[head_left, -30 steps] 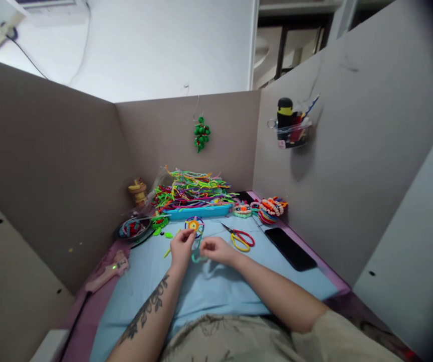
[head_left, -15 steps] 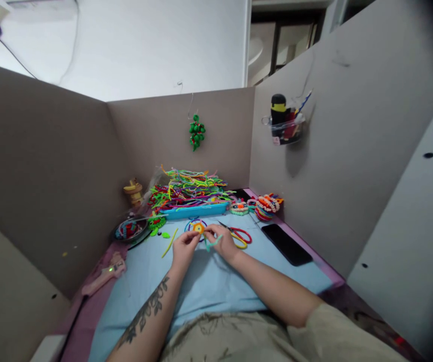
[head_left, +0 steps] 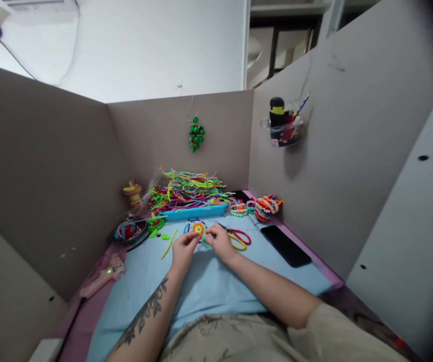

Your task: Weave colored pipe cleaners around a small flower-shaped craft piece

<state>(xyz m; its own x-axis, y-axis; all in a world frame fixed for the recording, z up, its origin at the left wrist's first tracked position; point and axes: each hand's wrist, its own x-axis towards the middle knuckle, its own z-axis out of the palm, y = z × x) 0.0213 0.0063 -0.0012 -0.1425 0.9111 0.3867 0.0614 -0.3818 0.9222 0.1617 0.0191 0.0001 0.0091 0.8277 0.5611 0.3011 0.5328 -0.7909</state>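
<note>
A round pipe-cleaner piece (head_left: 199, 229), orange and yellow at its centre with a blue and purple outer ring, is held between my hands above the blue cloth. My left hand (head_left: 184, 247) pinches its lower left edge. On the other side my right hand (head_left: 219, 241) has its fingers closed at the ring's right edge, on a mint-green pipe cleaner (head_left: 204, 242) that lies along it. Fingers partly hide the lower part of the piece. Just beyond my right hand lie scissors (head_left: 242, 237) with red and yellow handles. A loose yellow pipe cleaner (head_left: 169, 245) rests left of my left hand.
A blue tray (head_left: 196, 213) heaped with colourful pipe cleaners stands at the back. A dark bowl (head_left: 143, 235) and a pink glue gun (head_left: 105, 276) are at left. On the right lie a black phone (head_left: 286, 246) and finished pipe-cleaner figures (head_left: 265, 207). Grey panels enclose the table.
The mint-green pipe cleaner, earlier sticking out below my right hand, now lies closer against the round piece. My right fingers have shifted slightly; my left hand stays nearly in place.
</note>
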